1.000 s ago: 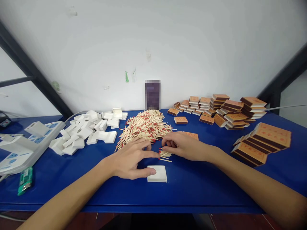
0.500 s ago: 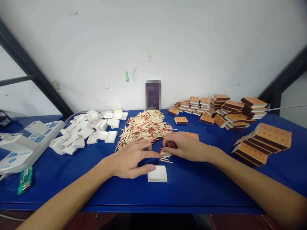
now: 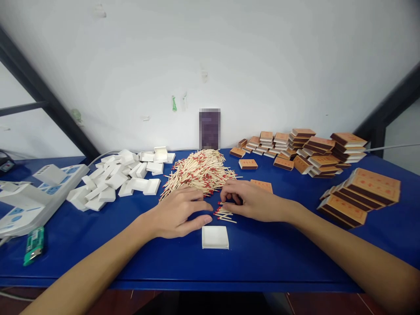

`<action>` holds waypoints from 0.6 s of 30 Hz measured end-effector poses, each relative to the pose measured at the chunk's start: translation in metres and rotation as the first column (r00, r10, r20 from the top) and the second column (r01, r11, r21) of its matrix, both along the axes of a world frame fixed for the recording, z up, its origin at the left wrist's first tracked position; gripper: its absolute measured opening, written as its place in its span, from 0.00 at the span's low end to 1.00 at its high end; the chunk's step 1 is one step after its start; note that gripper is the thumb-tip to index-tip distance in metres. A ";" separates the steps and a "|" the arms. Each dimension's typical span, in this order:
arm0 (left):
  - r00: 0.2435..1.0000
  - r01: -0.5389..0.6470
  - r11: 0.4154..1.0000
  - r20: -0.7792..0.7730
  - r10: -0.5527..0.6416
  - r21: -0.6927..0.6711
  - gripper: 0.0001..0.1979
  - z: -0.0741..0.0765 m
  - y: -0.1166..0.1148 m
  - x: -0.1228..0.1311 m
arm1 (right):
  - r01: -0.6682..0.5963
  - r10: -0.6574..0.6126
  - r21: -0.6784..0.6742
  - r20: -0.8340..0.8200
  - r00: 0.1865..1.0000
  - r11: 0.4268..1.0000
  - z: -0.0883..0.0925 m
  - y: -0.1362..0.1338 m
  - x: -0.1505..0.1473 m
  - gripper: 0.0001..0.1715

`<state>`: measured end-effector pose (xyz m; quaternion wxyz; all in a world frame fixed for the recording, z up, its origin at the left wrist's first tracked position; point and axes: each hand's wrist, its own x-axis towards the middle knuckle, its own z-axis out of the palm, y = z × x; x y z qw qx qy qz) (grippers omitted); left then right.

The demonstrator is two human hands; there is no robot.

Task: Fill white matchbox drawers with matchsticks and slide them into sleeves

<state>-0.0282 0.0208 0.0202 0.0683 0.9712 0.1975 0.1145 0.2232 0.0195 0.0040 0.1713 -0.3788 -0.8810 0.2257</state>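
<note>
Just in front of the large heap of red-tipped matches (image 3: 200,170), a small loose bunch of matches (image 3: 225,215) lies on the blue table. My left hand (image 3: 182,212) hovers to its left, palm down, holding nothing, with thumb and forefinger apart and pointing at the match heads. My right hand (image 3: 247,199) reaches in from the other side, its fingers curled and its thumb and fingertips closed on matches at the top of the bunch. Nearer the table's front edge sits a white matchbox tray (image 3: 215,237), with no matches in it.
White matchbox trays (image 3: 114,177) are piled at the left, beside a power strip (image 3: 55,197) and a green packet (image 3: 33,246). Orange matchbox sleeves (image 3: 315,153) stand stacked at the right, with one sleeve (image 3: 261,185) behind my right hand. A wall closes off the back.
My left thumb has lifted away from the white tray and drawn closer to the forefinger. The forefinger has pulled slightly back from the matches. My right hand has shifted slightly left.
</note>
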 end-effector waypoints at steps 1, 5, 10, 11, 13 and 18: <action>1.000 -0.001 1.000 -0.002 0.001 0.002 0.19 0.000 0.000 0.000 | 0.001 -0.001 0.002 -0.001 1.000 1.000 0.000 0.000 0.000 0.08; 1.000 -0.008 1.000 -0.002 0.008 0.007 0.19 0.001 -0.001 -0.001 | 0.016 -0.016 -0.038 -0.005 1.000 0.999 0.001 -0.001 0.001 0.07; 1.000 -0.007 1.000 0.002 0.007 0.016 0.19 0.001 0.000 -0.001 | 0.016 -0.016 -0.038 -0.001 1.000 0.999 -0.002 0.002 0.001 0.06; 1.000 -0.007 1.000 -0.002 0.007 0.016 0.19 0.001 0.000 -0.001 | 0.016 -0.016 -0.037 -0.001 1.000 0.999 -0.003 0.003 0.001 0.06; 1.000 -0.008 1.000 -0.010 0.008 0.016 0.19 0.001 0.000 0.000 | 0.020 -0.020 -0.035 -0.002 1.000 0.999 -0.004 0.003 0.001 0.05; 1.000 -0.010 1.000 -0.021 0.011 0.007 0.19 0.002 0.000 0.000 | 0.030 -0.030 -0.022 -0.005 1.000 0.999 -0.001 0.002 -0.001 0.05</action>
